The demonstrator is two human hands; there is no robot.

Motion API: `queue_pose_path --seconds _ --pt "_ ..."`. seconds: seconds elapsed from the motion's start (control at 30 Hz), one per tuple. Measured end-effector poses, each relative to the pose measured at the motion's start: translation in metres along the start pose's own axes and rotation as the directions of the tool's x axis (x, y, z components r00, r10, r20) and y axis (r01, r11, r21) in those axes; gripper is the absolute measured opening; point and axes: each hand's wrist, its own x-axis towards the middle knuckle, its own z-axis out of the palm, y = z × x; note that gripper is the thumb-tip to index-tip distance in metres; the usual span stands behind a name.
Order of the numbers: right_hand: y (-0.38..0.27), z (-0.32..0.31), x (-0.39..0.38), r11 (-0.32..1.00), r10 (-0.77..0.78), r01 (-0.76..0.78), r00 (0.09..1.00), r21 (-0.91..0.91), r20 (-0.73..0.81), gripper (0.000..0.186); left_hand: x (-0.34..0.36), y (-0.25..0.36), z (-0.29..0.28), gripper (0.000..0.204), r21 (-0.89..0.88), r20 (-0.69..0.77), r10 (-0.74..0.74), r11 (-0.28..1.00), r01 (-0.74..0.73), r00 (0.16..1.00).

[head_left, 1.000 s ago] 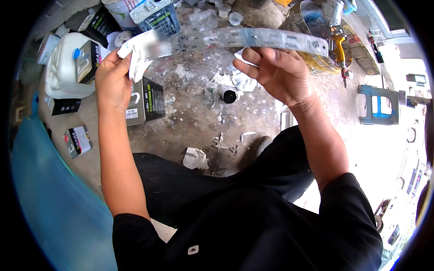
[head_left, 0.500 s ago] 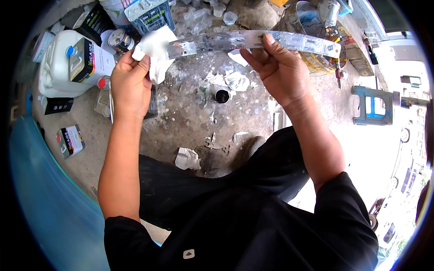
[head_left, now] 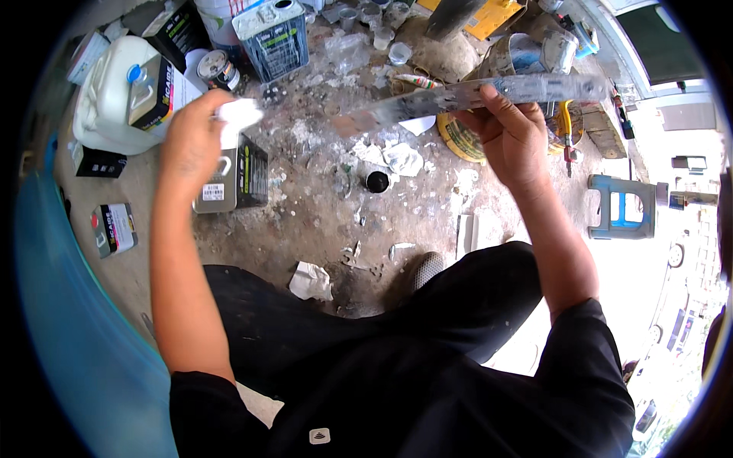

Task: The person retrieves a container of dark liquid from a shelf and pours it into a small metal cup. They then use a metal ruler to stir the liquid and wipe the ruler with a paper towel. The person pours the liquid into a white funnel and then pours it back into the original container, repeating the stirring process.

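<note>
My left hand [head_left: 197, 141] is closed on a white crumpled paper or cloth [head_left: 239, 114], which is blurred by motion, above a metal can [head_left: 214, 197] on the floor. My right hand [head_left: 510, 133] grips a long, paint-smeared grey strip [head_left: 565, 88] with thumb and fingers, and holds it roughly level across the view, its blurred left end [head_left: 359, 118] now apart from the paper. Under the strip, on the spattered floor [head_left: 313, 214], stand a small cup of black stuff [head_left: 376, 182] and some crumpled white tissues [head_left: 405, 159].
Jugs and cans [head_left: 114, 99] crowd the upper left, beside cups and plastic scraps [head_left: 343, 49]. A stained bucket [head_left: 458, 141] and tools [head_left: 566, 122] are at upper right, a grey-blue stool [head_left: 622, 206] at right, a blue sheet [head_left: 76, 305] at left.
My left hand with the white paper has moved left, away from the strip's end. My right hand has moved the strip rightward and a little down in the view.
</note>
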Motion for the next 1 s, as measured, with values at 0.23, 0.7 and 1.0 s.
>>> queue_pose_path --seconds 0.23,0.7,1.0 --pt "0.094 -0.088 -0.009 0.839 0.073 0.032 0.983 -0.543 0.171 0.009 -0.041 -0.054 -0.006 0.027 0.169 0.361 -0.263 0.962 0.215 0.894" --pt "0.194 -0.097 -0.018 0.596 0.108 0.277 0.902 -0.753 0.417 0.007 -0.05 -0.047 0.002 0.05 0.323 0.26 -0.287 0.926 0.197 0.922" --pt "0.225 -0.104 -0.029 0.511 0.009 0.411 0.875 -0.755 0.483 0.008 -0.045 -0.017 -0.003 0.051 0.297 0.353 -0.322 0.929 0.221 0.879"
